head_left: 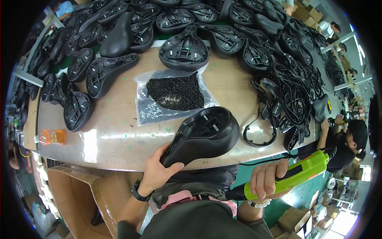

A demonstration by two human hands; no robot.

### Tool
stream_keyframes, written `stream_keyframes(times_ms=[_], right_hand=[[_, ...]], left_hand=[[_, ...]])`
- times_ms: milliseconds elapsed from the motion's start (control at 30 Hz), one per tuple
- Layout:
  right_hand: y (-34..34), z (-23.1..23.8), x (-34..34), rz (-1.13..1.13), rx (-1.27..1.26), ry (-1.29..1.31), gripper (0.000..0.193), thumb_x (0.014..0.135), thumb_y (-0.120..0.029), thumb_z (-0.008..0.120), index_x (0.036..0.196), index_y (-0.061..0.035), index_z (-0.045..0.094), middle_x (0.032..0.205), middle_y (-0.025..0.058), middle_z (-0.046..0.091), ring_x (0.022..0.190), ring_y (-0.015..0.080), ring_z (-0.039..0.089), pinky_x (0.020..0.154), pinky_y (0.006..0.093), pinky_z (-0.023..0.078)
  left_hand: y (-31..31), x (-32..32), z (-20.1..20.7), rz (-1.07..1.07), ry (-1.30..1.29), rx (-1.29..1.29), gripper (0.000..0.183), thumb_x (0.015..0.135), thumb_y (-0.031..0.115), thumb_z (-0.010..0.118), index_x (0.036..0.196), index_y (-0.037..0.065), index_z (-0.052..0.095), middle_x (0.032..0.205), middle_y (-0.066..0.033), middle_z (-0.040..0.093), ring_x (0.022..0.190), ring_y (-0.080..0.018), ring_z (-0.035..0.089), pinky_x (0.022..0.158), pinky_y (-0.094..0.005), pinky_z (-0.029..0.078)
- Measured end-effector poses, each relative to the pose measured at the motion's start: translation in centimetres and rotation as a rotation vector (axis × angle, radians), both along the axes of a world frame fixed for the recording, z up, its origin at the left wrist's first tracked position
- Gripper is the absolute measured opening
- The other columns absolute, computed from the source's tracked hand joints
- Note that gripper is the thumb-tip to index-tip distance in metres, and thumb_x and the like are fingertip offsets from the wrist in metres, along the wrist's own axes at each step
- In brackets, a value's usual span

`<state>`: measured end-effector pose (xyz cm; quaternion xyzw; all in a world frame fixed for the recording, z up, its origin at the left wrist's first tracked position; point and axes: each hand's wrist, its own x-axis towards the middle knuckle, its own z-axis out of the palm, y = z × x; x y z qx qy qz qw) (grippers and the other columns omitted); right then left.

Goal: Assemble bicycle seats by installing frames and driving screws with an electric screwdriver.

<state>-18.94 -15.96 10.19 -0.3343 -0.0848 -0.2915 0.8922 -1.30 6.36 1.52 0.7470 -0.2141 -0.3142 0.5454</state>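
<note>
The left hand (158, 168) clamped a bicycle saddle (205, 145) by its nose, in front of the screw bag (146, 113). Right of that bag, the right hand (267, 178) gripped an electric screwdriver (292, 183).

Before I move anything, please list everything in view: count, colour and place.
Table: one, brownish, centre
Held saddle: one, black, centre, tilted
Power tool: one, yellow-green, black tip, lower right
Bag: one, clear, mid-table
Screw-like pieces: uncountable, black, in the bag
Other saddles: dozens, black, table's far and left sides
Looped parts: uncountable heap, black, table's right
Small box: one, orange, table's left
Open carton: one, brown, lower left
Other cartons: several, brown, right background
Other people: several, mixed clothing, view's edges
Wristband: one, black, left wrist
Bead bracelet: one, whitish, right wrist
Left hand: one, bare, on the held saddle's narrow end
Right hand: one, bare, around the power tool
</note>
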Motion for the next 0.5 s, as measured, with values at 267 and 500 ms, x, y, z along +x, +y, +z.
stream_keyframes(times_ms=[267,500], right_hand=[[-0.1,-0.2,-0.3,0.016,0.041,0.001,0.059,0.096,-0.058,0.043,0.107,-0.0008,0.056,0.064,0.0116,0.06,0.05,0.0268,0.06,0.055,0.041,0.053],[0.1,-0.4,0.3,-0.011,0.094,0.042,0.066,0.095,-0.066,0.036,0.102,-0.0021,0.052,0.062,0.0104,0.057,0.049,0.0253,0.058,0.053,0.04,0.052]], left_hand=[[0.8,-0.2,-0.4,0.057,-0.525,0.033,0.058,0.065,0.014,0.081,0.116,-0.002,0.058,0.111,-0.0161,0.064,0.097,-0.0323,0.062,0.084,-0.0404,0.05],[5.1,1.3,-2.8,0.181,-1.366,0.099,0.046,0.055,0.008,0.066,0.1,0.006,0.062,0.116,-0.0092,0.06,0.106,-0.0323,0.053,0.084,-0.0444,0.046]])
